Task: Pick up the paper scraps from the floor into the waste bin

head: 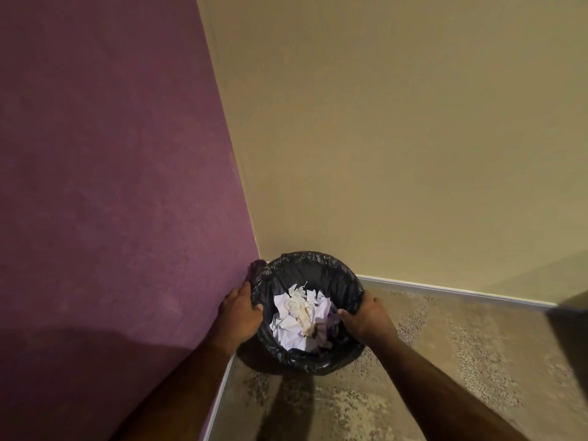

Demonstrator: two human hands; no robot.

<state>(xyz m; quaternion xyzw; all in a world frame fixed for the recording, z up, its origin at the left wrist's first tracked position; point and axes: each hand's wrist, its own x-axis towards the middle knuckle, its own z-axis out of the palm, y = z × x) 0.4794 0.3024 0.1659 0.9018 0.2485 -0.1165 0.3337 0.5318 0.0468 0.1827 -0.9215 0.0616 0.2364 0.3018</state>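
Down in the floor's corner, both hands held the waste bin.

The purple wall (111, 154) met the beige wall (397, 138) above the speckled floor (445, 361); the waste bin (305, 268), lined black, stood in that corner. The left hand (237, 313) and the right hand (366, 316) gripped opposite rims, fingers curled over. The paper scraps (300, 316) lay crumpled inside.

Both forearms run out at the bottom edge; the waste bin (305, 272) body is hidden under its black liner, and the paper scraps (300, 316) cover whatever lies deeper; a dark object (569, 326) is cut off at right
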